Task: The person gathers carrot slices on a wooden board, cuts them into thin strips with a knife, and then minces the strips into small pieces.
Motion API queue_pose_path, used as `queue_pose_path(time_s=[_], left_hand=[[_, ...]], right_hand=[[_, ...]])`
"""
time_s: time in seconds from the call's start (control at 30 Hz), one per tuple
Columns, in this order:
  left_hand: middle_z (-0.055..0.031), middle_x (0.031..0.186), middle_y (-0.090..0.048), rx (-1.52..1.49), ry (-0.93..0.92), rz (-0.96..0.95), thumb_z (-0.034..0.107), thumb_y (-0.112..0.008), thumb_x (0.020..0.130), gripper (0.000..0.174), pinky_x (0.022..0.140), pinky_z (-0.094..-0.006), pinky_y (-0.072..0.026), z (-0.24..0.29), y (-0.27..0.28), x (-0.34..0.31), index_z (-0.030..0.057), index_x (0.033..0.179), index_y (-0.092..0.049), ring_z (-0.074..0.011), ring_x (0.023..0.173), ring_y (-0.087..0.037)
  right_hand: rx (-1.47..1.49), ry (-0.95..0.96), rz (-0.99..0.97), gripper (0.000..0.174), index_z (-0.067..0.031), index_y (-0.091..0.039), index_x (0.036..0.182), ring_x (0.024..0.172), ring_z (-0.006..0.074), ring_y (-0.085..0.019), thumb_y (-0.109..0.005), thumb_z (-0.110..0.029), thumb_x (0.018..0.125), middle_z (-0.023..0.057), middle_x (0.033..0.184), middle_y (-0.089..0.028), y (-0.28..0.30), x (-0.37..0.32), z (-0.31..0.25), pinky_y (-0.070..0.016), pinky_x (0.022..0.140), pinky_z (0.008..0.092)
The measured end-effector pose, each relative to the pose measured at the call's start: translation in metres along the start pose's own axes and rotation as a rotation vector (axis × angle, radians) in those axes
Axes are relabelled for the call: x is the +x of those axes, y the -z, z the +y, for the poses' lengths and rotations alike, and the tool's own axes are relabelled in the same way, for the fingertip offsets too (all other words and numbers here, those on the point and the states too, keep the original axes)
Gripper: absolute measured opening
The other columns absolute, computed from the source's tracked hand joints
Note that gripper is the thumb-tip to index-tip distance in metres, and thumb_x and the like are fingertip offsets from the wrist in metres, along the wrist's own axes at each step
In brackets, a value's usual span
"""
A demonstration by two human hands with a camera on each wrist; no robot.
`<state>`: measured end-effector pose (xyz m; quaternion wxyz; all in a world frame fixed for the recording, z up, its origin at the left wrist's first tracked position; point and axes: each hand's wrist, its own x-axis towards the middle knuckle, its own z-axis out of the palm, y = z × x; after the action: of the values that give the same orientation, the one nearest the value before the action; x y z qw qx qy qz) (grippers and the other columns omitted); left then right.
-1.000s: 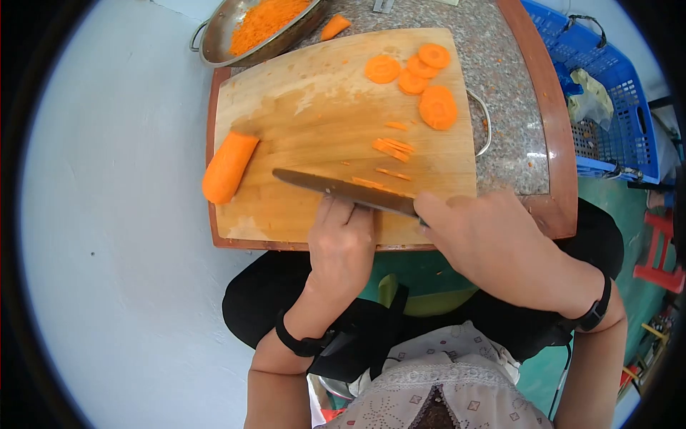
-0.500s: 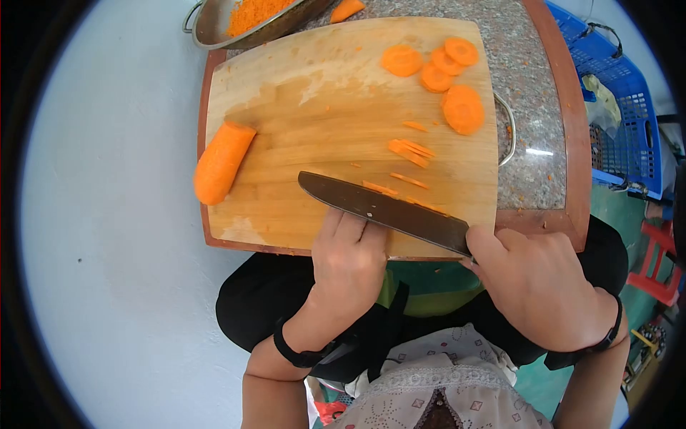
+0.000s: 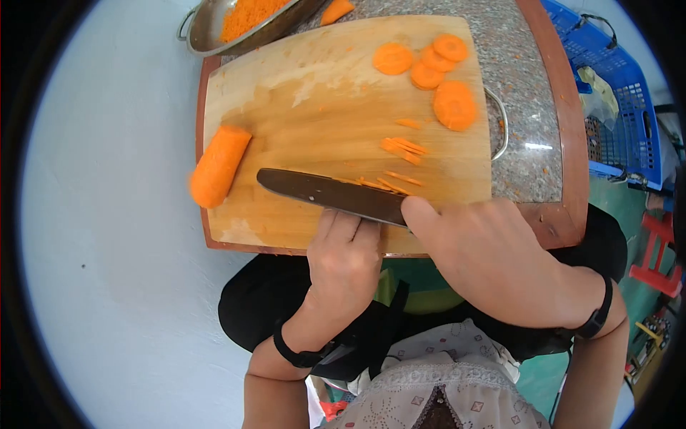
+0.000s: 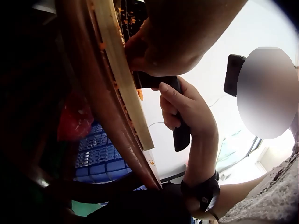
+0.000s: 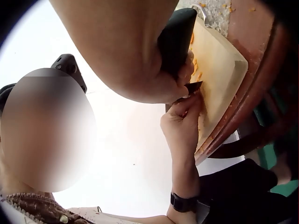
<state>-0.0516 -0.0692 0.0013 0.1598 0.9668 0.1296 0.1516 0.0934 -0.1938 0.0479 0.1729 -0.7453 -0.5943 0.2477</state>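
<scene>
My right hand grips a broad dark-bladed knife; its black handle shows in the left wrist view. The blade lies slantwise over the wooden cutting board, close to the board's near edge. Against the blade's near side, my left hand presses down with bent fingers, their tips partly hidden by the knife. A bit of orange carrot shows between those fingers in the right wrist view. Thin carrot strips lie beyond the blade, several right along it. Round carrot slices sit at the far right.
A thick carrot piece rests at the board's left edge. Behind the board stand a metal pan of shredded carrot and a carrot chunk. A blue basket is off to the right, a white wall to the left.
The knife was drawn back to the right, then pushed forward to the left again. My left hand stays nearly in place. The strips beside the blade lie slightly differently.
</scene>
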Motion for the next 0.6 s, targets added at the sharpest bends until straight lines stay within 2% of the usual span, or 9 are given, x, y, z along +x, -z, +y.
queue_pose_path(time_s=[0.07,0.17,0.43,0.6], left_hand=[[-0.0155,0.086,-0.062,0.031,-0.024,0.102,-0.009,-0.065,0.063,0.020,0.073,-0.0389,-0.0518,0.000,-0.006,0.004,-0.0044,0.083,-0.068,-0.0332,0.082,-0.061],[-0.0194,0.096,-0.061,0.051,-0.048,0.069,-0.004,-0.060,0.066,0.032,0.077,-0.0402,-0.0528,-0.002,-0.006,0.003,-0.0074,0.098,-0.067,-0.0367,0.090,-0.060],[-0.0173,0.093,-0.061,0.070,-0.040,-0.007,-0.004,-0.060,0.063,0.029,0.075,-0.0390,-0.0526,0.000,-0.002,-0.001,-0.0068,0.091,-0.067,-0.0343,0.087,-0.059],[-0.0169,0.093,-0.061,0.060,-0.032,0.000,-0.004,-0.059,0.063,0.027,0.075,-0.0392,-0.0526,-0.001,-0.002,0.001,-0.0068,0.089,-0.067,-0.0343,0.087,-0.060]], right_hand=[[0.022,-0.005,0.022,0.017,-0.0048,-0.045,0.091,0.057,0.0344,-0.061,-0.059,-0.008,0.082,0.0132,0.058,-0.054,0.002,0.001,0.002,-0.0467,0.051,0.0438],[-0.003,-0.054,0.005,0.018,-0.0048,-0.045,0.090,0.058,0.0345,-0.061,-0.061,-0.012,0.085,0.0127,0.058,-0.055,0.005,-0.006,0.004,-0.0460,0.051,0.0447],[-0.120,-0.077,-0.103,0.018,-0.0050,-0.046,0.087,0.059,0.0333,-0.059,-0.062,-0.013,0.085,0.0126,0.063,-0.055,0.010,-0.025,0.002,-0.0444,0.051,0.0434],[-0.128,-0.047,-0.090,0.017,-0.0040,-0.046,0.086,0.058,0.0332,-0.059,-0.061,-0.011,0.085,0.0125,0.062,-0.055,0.010,-0.023,0.003,-0.0438,0.049,0.0428]])
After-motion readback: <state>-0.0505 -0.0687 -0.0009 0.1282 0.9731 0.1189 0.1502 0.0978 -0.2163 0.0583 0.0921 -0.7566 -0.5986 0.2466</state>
